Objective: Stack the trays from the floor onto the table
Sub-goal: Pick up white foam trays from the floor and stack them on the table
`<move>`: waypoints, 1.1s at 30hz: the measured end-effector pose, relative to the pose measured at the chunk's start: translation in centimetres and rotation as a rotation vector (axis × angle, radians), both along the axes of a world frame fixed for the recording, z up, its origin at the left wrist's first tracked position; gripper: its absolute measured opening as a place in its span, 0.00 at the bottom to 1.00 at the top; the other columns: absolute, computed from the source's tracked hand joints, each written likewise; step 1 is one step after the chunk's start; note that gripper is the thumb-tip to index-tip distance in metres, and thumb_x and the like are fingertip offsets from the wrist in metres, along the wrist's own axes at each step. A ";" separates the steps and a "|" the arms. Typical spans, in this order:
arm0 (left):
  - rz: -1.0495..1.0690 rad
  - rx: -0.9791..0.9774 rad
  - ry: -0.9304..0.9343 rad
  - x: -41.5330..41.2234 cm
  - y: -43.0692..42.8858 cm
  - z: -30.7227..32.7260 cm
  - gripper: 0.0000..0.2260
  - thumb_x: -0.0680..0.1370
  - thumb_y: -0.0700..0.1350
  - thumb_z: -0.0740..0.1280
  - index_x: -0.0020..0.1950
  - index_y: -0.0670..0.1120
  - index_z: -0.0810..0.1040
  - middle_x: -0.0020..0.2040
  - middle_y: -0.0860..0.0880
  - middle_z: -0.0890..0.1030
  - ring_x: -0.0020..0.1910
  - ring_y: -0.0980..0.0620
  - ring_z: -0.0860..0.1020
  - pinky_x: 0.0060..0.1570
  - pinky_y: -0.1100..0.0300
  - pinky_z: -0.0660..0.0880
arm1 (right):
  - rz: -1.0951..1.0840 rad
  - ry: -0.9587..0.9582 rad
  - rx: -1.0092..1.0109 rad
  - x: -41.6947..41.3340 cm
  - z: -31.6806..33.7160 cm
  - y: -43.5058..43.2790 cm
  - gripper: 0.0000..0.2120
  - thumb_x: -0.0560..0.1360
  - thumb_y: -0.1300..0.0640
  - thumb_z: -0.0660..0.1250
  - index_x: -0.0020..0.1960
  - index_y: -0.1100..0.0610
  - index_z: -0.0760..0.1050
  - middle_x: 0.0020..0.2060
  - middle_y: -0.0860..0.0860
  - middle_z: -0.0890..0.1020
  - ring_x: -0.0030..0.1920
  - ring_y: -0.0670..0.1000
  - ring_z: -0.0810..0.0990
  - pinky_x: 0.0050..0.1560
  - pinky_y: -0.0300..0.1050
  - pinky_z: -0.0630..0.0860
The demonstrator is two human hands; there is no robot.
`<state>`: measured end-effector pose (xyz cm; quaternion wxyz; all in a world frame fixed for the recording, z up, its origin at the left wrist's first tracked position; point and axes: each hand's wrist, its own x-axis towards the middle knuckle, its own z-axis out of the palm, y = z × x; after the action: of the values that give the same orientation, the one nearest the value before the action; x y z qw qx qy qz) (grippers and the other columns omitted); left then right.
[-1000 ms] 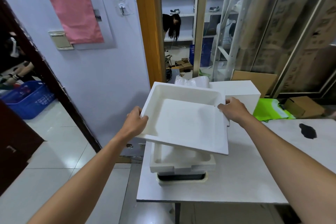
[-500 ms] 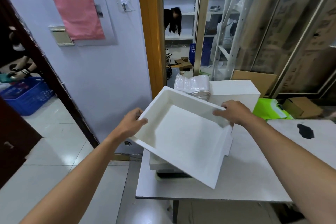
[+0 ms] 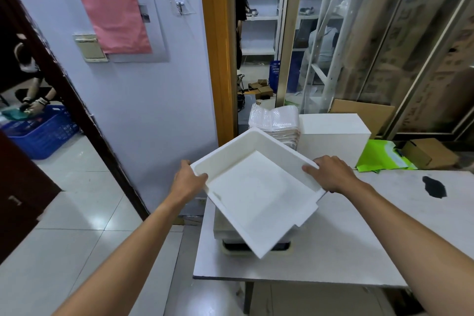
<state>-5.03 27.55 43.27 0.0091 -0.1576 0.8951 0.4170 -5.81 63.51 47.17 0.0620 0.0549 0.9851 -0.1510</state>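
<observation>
Left grip [image 3: 188,182] and right grip [image 3: 331,174] clasp opposite rims of the tray [image 3: 256,187], tilted above the stack [image 3: 222,226] at the left edge of the bench [image 3: 359,251]. Set down this skewed, it could slide off.

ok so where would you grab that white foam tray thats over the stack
By its raised rim at two opposite sides, one grip from the left and one from the right. The white foam tray is wide, shallow and open-topped, so its walls look like the handiest edges. The left hand and right hand hold it that way, at opposite corners.
</observation>
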 end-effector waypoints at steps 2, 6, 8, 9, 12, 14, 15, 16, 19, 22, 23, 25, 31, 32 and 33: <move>-0.006 0.046 0.024 0.2 1.0 -0.6 0.25 0.76 0.44 0.69 0.69 0.44 0.61 0.61 0.45 0.71 0.53 0.45 0.76 0.41 0.51 0.81 | -0.011 -0.034 -0.026 0.2 -0.2 -0.5 0.18 0.79 0.42 0.59 0.42 0.53 0.78 0.34 0.53 0.81 0.25 0.54 0.82 0.35 0.45 0.76; -0.074 0.133 -0.042 0.9 3.5 -1.4 0.40 0.73 0.49 0.70 0.77 0.43 0.51 0.71 0.44 0.69 0.65 0.42 0.74 0.60 0.44 0.77 | -0.069 -0.054 -0.040 0.5 -0.7 -1.9 0.17 0.80 0.47 0.56 0.44 0.57 0.76 0.29 0.54 0.80 0.27 0.53 0.83 0.33 0.43 0.68; -0.115 0.109 -0.101 1.1 4.6 -1.9 0.42 0.73 0.51 0.69 0.79 0.44 0.47 0.74 0.43 0.68 0.68 0.40 0.72 0.63 0.42 0.74 | -0.088 -0.059 -0.045 0.6 -1.0 -2.5 0.16 0.81 0.49 0.55 0.43 0.58 0.73 0.27 0.54 0.80 0.29 0.54 0.83 0.33 0.43 0.67; -0.130 0.092 -0.114 1.1 5.0 -2.3 0.41 0.74 0.50 0.68 0.79 0.44 0.48 0.73 0.44 0.68 0.67 0.40 0.72 0.63 0.43 0.75 | -0.094 -0.061 -0.053 0.6 -1.1 -2.7 0.15 0.81 0.50 0.54 0.42 0.58 0.72 0.27 0.53 0.80 0.30 0.54 0.83 0.33 0.43 0.67; -0.176 0.060 -0.143 1.5 5.7 -2.8 0.26 0.75 0.45 0.65 0.71 0.45 0.62 0.62 0.46 0.75 0.57 0.43 0.77 0.54 0.46 0.79 | -0.114 -0.077 -0.067 0.7 -1.4 -2.7 0.15 0.81 0.53 0.54 0.43 0.58 0.74 0.27 0.53 0.80 0.29 0.53 0.83 0.32 0.42 0.68; -0.201 0.056 -0.173 1.5 5.3 -3.2 0.16 0.74 0.43 0.63 0.62 0.47 0.68 0.55 0.48 0.78 0.51 0.47 0.79 0.50 0.48 0.81 | -0.120 -0.114 -0.065 0.9 -1.7 -2.4 0.14 0.80 0.53 0.54 0.42 0.57 0.73 0.25 0.52 0.80 0.26 0.52 0.82 0.33 0.41 0.69; -0.209 0.059 -0.184 1.2 4.9 -3.7 0.15 0.73 0.44 0.62 0.59 0.48 0.70 0.53 0.49 0.79 0.49 0.48 0.79 0.49 0.48 0.81 | -0.124 -0.136 -0.070 1.0 -1.9 -2.3 0.14 0.80 0.53 0.54 0.41 0.57 0.73 0.24 0.51 0.80 0.25 0.51 0.81 0.33 0.41 0.70; -0.218 0.065 -0.202 1.1 4.5 -4.0 0.16 0.71 0.45 0.62 0.59 0.49 0.72 0.52 0.49 0.80 0.49 0.48 0.80 0.48 0.47 0.82 | -0.130 -0.160 -0.080 1.0 -2.2 -2.2 0.14 0.80 0.53 0.54 0.42 0.57 0.73 0.24 0.51 0.80 0.25 0.51 0.81 0.32 0.41 0.71; -0.249 0.073 -0.202 0.9 3.9 -4.7 0.18 0.70 0.47 0.63 0.60 0.50 0.74 0.53 0.50 0.81 0.50 0.48 0.81 0.49 0.46 0.82 | -0.143 -0.208 -0.109 1.1 -2.9 -2.0 0.12 0.79 0.54 0.54 0.44 0.59 0.72 0.26 0.52 0.82 0.23 0.51 0.81 0.32 0.40 0.72; -0.257 0.077 -0.182 1.1 4.0 -4.3 0.16 0.73 0.45 0.63 0.61 0.49 0.74 0.53 0.51 0.81 0.50 0.49 0.80 0.49 0.47 0.82 | -0.148 -0.222 -0.127 1.1 -3.4 -2.3 0.12 0.80 0.54 0.54 0.43 0.58 0.71 0.28 0.52 0.83 0.25 0.51 0.82 0.32 0.40 0.72; -0.256 0.084 -0.175 1.1 4.1 -4.3 0.15 0.74 0.43 0.63 0.62 0.49 0.74 0.53 0.50 0.81 0.50 0.49 0.80 0.48 0.48 0.83 | -0.146 -0.219 -0.128 1.1 -3.6 -2.4 0.12 0.80 0.54 0.54 0.43 0.57 0.70 0.29 0.52 0.83 0.25 0.51 0.82 0.32 0.41 0.72; -0.246 0.117 -0.184 0.8 4.2 -4.5 0.15 0.76 0.40 0.62 0.62 0.47 0.74 0.55 0.48 0.80 0.49 0.48 0.80 0.42 0.50 0.84 | -0.146 -0.212 -0.125 0.9 -3.7 -2.5 0.12 0.79 0.53 0.53 0.42 0.57 0.70 0.30 0.52 0.83 0.26 0.51 0.83 0.32 0.41 0.72; -0.177 0.106 -0.149 -0.3 4.2 -4.1 0.14 0.78 0.37 0.60 0.62 0.45 0.75 0.56 0.46 0.78 0.47 0.46 0.79 0.30 0.57 0.82 | -0.126 -0.221 -0.130 -0.1 -3.9 -3.6 0.12 0.80 0.54 0.53 0.42 0.57 0.70 0.31 0.51 0.83 0.26 0.50 0.82 0.32 0.41 0.71; -0.170 0.097 -0.148 -0.5 4.1 -4.1 0.14 0.78 0.37 0.60 0.63 0.44 0.75 0.57 0.46 0.78 0.48 0.45 0.79 0.30 0.57 0.82 | -0.123 -0.224 -0.130 -0.3 -3.9 -3.7 0.13 0.80 0.54 0.53 0.42 0.57 0.71 0.30 0.51 0.83 0.26 0.50 0.81 0.32 0.40 0.70; -0.162 0.091 -0.154 -0.7 4.0 -4.2 0.14 0.78 0.37 0.60 0.63 0.44 0.75 0.57 0.46 0.78 0.50 0.44 0.79 0.30 0.56 0.82 | -0.120 -0.227 -0.130 -0.4 -4.0 -3.9 0.13 0.80 0.54 0.53 0.42 0.57 0.71 0.31 0.52 0.83 0.26 0.50 0.81 0.31 0.40 0.70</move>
<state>-5.72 31.58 39.10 0.1185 -0.1156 0.8817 0.4418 -6.23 59.61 43.17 0.1672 0.1262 0.9549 -0.2105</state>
